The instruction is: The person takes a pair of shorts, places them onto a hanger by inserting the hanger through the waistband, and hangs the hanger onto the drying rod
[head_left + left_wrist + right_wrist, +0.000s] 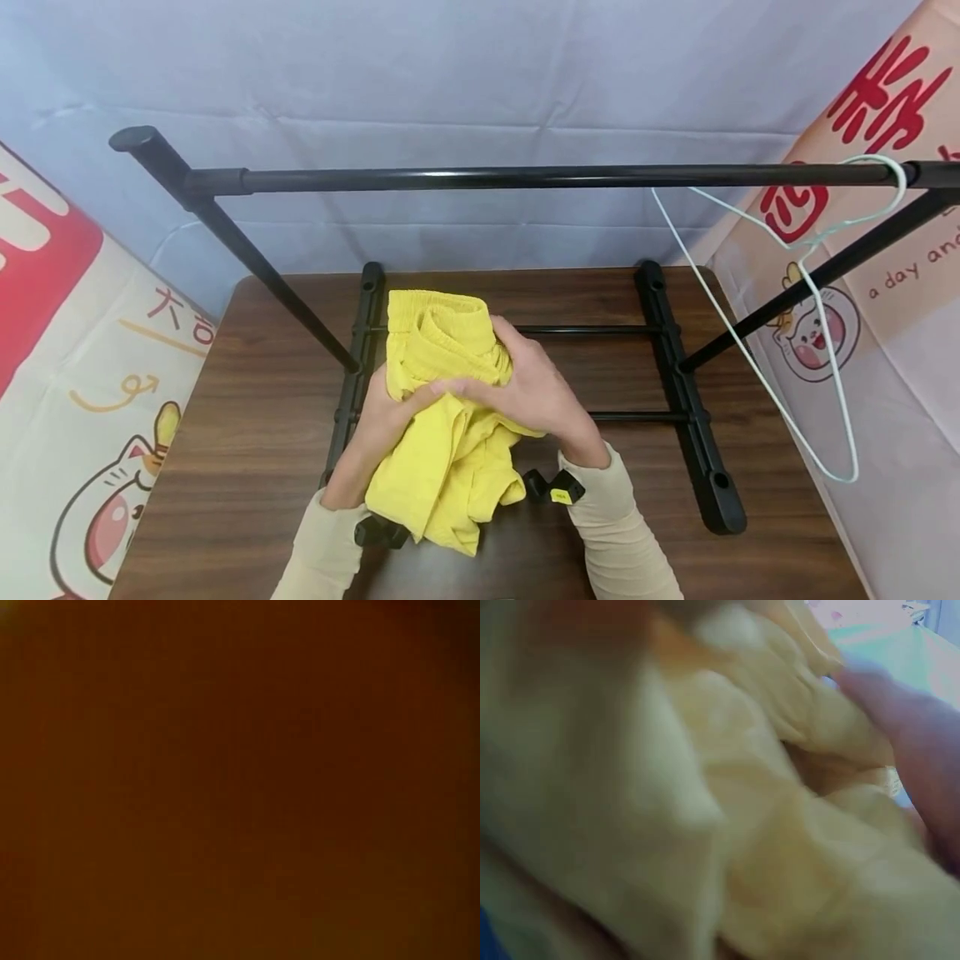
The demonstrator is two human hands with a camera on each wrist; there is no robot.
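Both hands hold a bunched yellow garment (442, 467) with a gathered elastic band at its top, low in the middle of the head view. My left hand (390, 421) grips its left side, and my right hand (536, 387) grips the right side; the thumbs come together across the front. Fingers behind the cloth are hidden. Loose folds hang below the hands. Blurred folds of the garment (757, 795) fill most of the right wrist view, with bare skin along its right edge. The left wrist view is dark and shows no detail.
A black garment rack (480, 178) stands on the brown wooden table (247, 467), its top rail crossing beyond the hands. From the rail's right end hangs a pale hanger (750, 358). Printed cloths flank the table, and a plain pale cloth (450, 75) hangs behind.
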